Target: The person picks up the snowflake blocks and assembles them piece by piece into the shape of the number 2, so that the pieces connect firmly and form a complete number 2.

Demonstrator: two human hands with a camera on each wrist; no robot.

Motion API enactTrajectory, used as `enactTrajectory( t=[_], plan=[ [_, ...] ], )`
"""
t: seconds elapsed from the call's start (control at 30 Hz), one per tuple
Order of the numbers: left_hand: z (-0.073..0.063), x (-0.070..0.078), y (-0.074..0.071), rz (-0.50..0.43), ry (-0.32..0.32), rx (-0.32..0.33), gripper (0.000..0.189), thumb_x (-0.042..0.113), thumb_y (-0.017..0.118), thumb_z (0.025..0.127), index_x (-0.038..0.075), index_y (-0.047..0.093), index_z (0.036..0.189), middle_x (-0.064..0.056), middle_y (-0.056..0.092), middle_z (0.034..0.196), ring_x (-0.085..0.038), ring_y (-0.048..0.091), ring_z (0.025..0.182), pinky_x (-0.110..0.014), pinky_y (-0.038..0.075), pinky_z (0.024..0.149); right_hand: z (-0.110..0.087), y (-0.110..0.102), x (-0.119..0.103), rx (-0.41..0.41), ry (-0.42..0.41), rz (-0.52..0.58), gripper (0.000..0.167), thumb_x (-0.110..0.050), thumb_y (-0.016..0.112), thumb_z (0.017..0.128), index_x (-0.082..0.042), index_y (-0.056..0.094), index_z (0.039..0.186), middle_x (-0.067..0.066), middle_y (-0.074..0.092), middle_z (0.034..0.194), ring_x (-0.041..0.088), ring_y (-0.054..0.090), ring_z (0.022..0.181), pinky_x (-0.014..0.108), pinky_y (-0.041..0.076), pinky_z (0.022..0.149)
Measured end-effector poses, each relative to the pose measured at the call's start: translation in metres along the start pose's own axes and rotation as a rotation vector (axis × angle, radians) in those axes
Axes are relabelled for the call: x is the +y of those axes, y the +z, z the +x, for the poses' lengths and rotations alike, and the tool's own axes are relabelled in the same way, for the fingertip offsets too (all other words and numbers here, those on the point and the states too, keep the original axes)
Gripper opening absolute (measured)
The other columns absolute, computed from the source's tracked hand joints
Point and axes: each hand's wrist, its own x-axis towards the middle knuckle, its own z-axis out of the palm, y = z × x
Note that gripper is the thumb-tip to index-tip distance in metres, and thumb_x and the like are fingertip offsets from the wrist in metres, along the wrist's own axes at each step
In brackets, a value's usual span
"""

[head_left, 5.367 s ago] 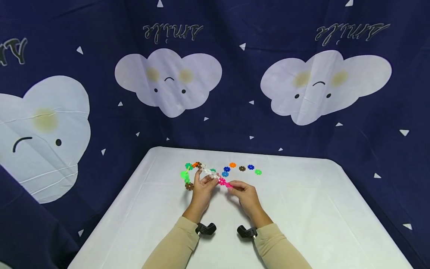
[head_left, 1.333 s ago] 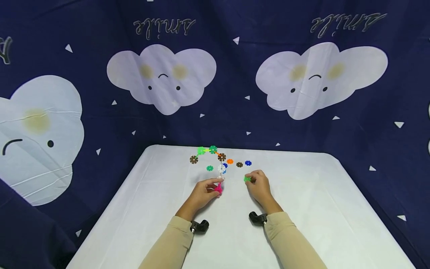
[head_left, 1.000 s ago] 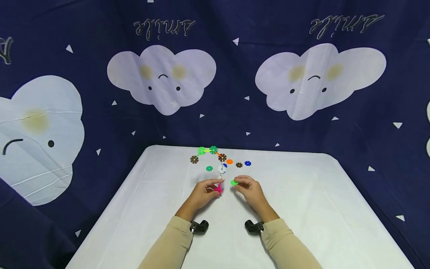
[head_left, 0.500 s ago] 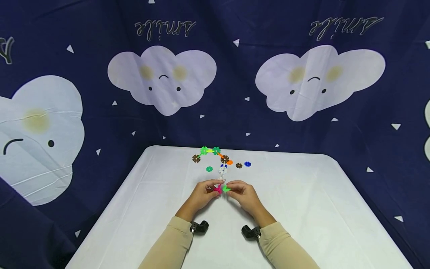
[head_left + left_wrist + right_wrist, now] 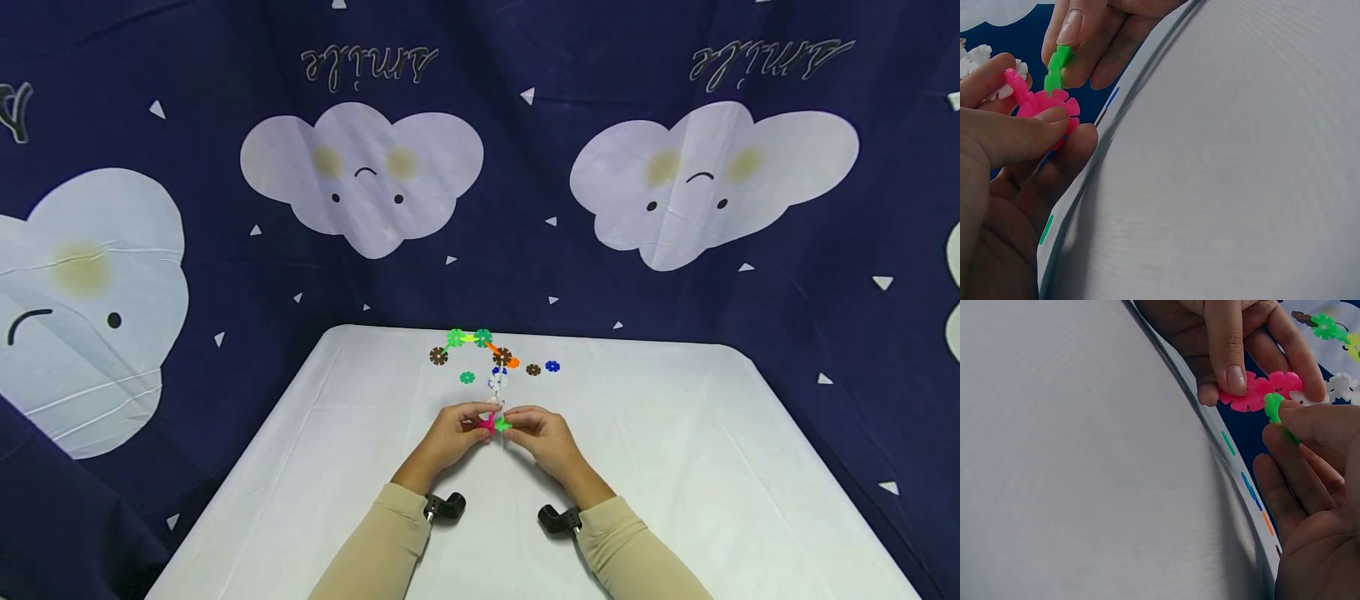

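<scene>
Pinches a pink disc (image 5: 1036, 103) with the left hand (image 5: 450, 432) and a green disc (image 5: 1055, 70) with the right hand (image 5: 553, 442) above the white table (image 5: 675, 467), now bringing together edges apart a second ago, apparently turning from fetching to joining.

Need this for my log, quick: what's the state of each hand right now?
Left hand: holding a pink flower-shaped plastic disc.
Right hand: pinching a bright-green flower-shaped plastic disc at the pink disc's edge.
</scene>
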Motion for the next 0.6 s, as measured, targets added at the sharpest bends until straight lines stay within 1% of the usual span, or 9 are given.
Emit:
enactTrajectory(
  t=[0.13, 0.23, 0.37, 0.53, 0.6],
  plan=[
    [-0.0003, -0.0002, 0.0002, 0.023, -0.003, -0.012, 0.041, -0.008, 0.079, 0.09, 0.008, 0.077, 0.127, -0.006, 0.073, 0.125, -0.016, 0.067, 0.095, -0.033, 0.058, 0.091, -0.0015, -0.0012, 0.0011, -0.003, 0.011, -0.003, 0.023, 0.007, 0.081, 0.088, 0.008, 0.077, 0.111, 0.022, 0.072, 0.119, 0.038, 0.071, 0.107, 0.026, 0.058, 0.09],
    [-0.0006, -0.0005, 0.0005, 0.037, 0.001, -0.022, 0.041, -0.009, 0.08, 0.089, 0.007, 0.077, 0.126, -0.006, 0.074, 0.122, -0.017, 0.067, 0.095, -0.032, 0.059, 0.09, -0.0024, -0.0026, 0.0015, -0.013, 0.014, -0.017, 0.021, 0.005, 0.083, 0.087, 0.004, 0.079, 0.108, 0.017, 0.074, 0.116, 0.033, 0.073, 0.103, 0.028, 0.059, 0.089],
    [-0.0009, -0.0002, 0.0008, 0.055, 0.016, -0.028, 0.039, -0.009, 0.08, 0.088, 0.007, 0.078, 0.124, -0.005, 0.075, 0.12, -0.016, 0.068, 0.095, -0.03, 0.059, 0.088, -0.0024, -0.0034, 0.0024, -0.016, 0.009, -0.05, 0.021, 0.004, 0.084, 0.086, 0.003, 0.08, 0.106, 0.016, 0.075, 0.113, 0.03, 0.074, 0.101, 0.029, 0.059, 0.088],
    [-0.0005, 0.0012, 0.0006, 0.105, 0.064, -0.036, 0.039, -0.011, 0.081, 0.085, 0.006, 0.08, 0.121, -0.008, 0.076, 0.117, -0.014, 0.068, 0.09, -0.031, 0.06, 0.085, -0.0017, -0.005, 0.0023, -0.025, -0.007, -0.105, 0.02, 0.003, 0.085, 0.085, 0.004, 0.08, 0.104, 0.017, 0.076, 0.111, 0.028, 0.075, 0.097, 0.029, 0.06, 0.085],
    [-0.0002, 0.0021, 0.0007, 0.126, 0.082, -0.047, 0.04, -0.011, 0.082, 0.085, 0.006, 0.08, 0.12, -0.008, 0.076, 0.117, -0.013, 0.068, 0.089, -0.03, 0.06, 0.084, -0.0017, -0.0051, 0.002, -0.028, 0.0, -0.119, 0.019, 0.003, 0.086, 0.085, 0.003, 0.08, 0.103, 0.016, 0.076, 0.11, 0.027, 0.075, 0.096, 0.029, 0.06, 0.084]
  ],
)
